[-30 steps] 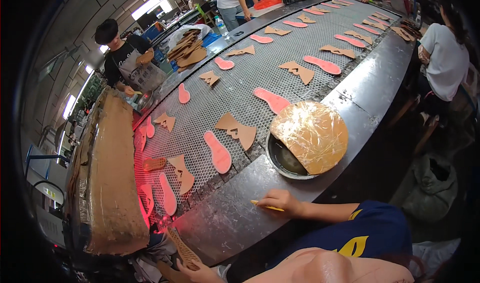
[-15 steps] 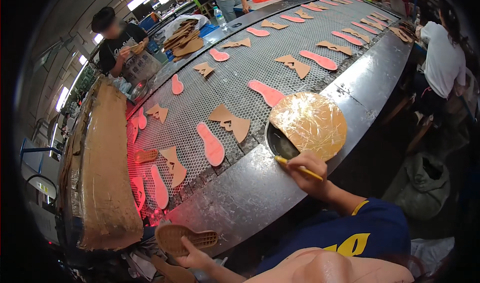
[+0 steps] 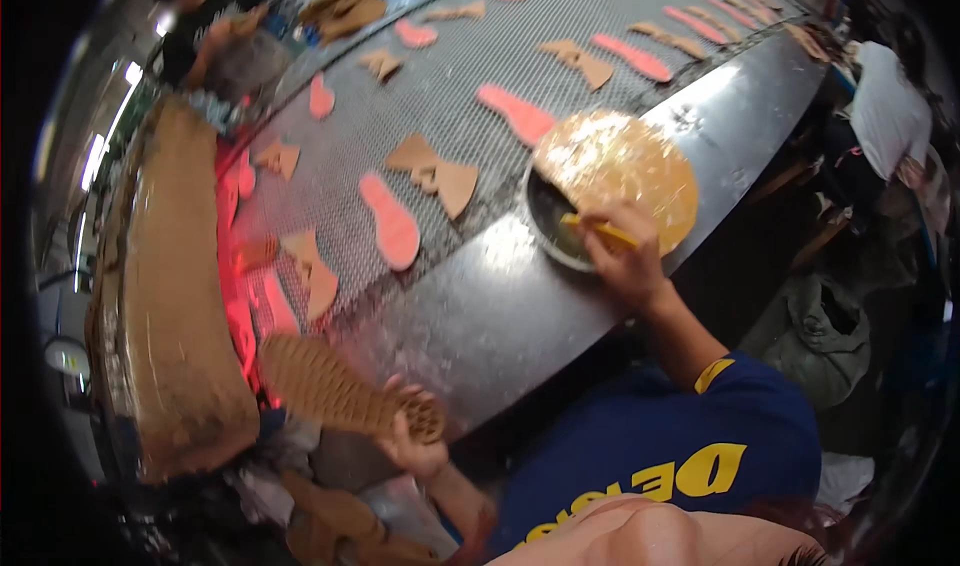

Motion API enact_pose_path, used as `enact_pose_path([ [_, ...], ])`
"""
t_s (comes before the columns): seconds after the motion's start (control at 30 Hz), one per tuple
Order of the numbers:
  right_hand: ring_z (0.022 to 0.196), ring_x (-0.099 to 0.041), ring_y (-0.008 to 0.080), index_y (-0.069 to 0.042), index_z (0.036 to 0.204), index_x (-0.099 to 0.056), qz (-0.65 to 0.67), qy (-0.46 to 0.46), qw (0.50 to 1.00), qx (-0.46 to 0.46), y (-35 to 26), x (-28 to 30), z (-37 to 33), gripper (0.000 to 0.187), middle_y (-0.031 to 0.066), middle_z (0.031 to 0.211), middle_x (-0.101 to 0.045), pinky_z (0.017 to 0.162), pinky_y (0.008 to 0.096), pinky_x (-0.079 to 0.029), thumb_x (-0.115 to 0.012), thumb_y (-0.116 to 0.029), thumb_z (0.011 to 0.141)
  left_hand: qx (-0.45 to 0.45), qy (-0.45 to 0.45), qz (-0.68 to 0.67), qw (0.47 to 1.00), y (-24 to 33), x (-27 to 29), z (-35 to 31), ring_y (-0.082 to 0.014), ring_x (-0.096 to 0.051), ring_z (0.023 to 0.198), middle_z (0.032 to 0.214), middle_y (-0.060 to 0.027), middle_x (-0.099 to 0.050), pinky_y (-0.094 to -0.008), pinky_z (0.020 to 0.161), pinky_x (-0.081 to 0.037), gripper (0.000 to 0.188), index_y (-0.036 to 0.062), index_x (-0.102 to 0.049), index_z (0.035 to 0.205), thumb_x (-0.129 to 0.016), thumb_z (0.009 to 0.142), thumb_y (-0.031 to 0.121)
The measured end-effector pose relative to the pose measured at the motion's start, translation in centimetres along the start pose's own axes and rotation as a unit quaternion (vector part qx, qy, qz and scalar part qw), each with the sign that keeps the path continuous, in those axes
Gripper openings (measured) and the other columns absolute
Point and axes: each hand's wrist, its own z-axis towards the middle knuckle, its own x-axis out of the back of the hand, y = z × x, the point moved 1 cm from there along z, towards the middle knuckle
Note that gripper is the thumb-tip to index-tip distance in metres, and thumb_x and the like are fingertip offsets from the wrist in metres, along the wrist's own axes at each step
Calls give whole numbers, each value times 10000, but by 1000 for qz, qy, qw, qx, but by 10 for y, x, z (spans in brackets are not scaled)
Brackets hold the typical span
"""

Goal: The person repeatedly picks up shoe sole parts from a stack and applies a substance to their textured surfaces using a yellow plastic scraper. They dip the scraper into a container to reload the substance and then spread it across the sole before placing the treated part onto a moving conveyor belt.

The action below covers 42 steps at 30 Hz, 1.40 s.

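A brown shoe sole (image 3: 330, 384) with a wavy tread facing up is in my left hand (image 3: 415, 444), whose fingers close on its narrower end. It is held out by the near edge of the metal table (image 3: 470, 336). My right hand (image 3: 628, 258) grips a slim yellow-handled brush (image 3: 612, 233). The brush's tip is over the uncovered part of a round pan (image 3: 545, 216), and I cannot make out whether it touches the dark contents. A tan, film-wrapped cover (image 3: 640, 166) hides most of the pan.
Beyond the metal strip, a mesh conveyor (image 3: 340, 156) carries pink insoles (image 3: 390, 224) and tan bow-shaped pieces (image 3: 437, 176). A cardboard-covered housing (image 3: 180, 296) with red light beside it stands left. More brown soles (image 3: 330, 511) lie below my left hand. Co-workers are at both sides; a grey sack (image 3: 820, 336) sits right.
My left hand has turned the sole so its tread shows, and now holds it by its narrower end. My right hand has brought the brush from the pan's near rim over its opening.
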Motion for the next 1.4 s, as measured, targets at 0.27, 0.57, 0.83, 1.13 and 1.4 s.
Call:
enact_pose_path([
  [0.27, 948, -598, 225, -112, 810, -701, -88, -104, 990, 30, -3, -7, 1, 110, 22, 812, -676, 1075, 527, -257, -738, -53, 725, 193, -204, -210, 936, -38, -42, -30, -311, -677, 819, 1111, -337, -586, -370, 640, -591, 642, -64, -354, 1369, -352, 1002, 462],
  [0.57, 944, -588, 228, -112, 844, -711, -49, -88, 995, 3, 2, -1, 3, 149, 33, 842, -665, 1098, 487, -233, -745, -43, 717, 264, -216, -256, 905, -58, -41, -22, -299, -670, 834, 1140, -300, -590, -364, 623, -587, 806, -55, -411, 1350, -232, 974, 635],
  [0.83, 870, -594, 126, -30, 1022, -608, 334, 0, 918, -215, -5, -11, -6, 144, 57, 1006, -592, 736, 240, -510, -606, 32, 892, 225, -227, -151, 935, -55, -52, -25, -283, -679, 826, 1129, -267, -604, -356, 627, -591, 775, -92, -377, 1340, -276, 988, 591],
  [1.13, 908, -623, 206, -31, 980, -492, 329, -59, 942, 27, -54, -52, -28, 475, 155, 1060, -569, 716, 290, -530, -864, -160, 714, 226, -225, -92, 943, -46, -59, -27, -273, -677, 862, 1145, -262, -599, -345, 654, -579, 777, -87, -333, 1369, -296, 985, 588],
  [1.4, 773, -641, 260, -29, 836, -513, 191, -1, 978, 86, -59, -61, -19, 475, 169, 898, -642, 645, 317, -520, -903, -220, 643, 222, -236, -69, 944, -39, -61, -28, -244, -670, 843, 1130, -228, -609, -331, 659, -573, 807, -91, -368, 1347, -344, 963, 618],
])
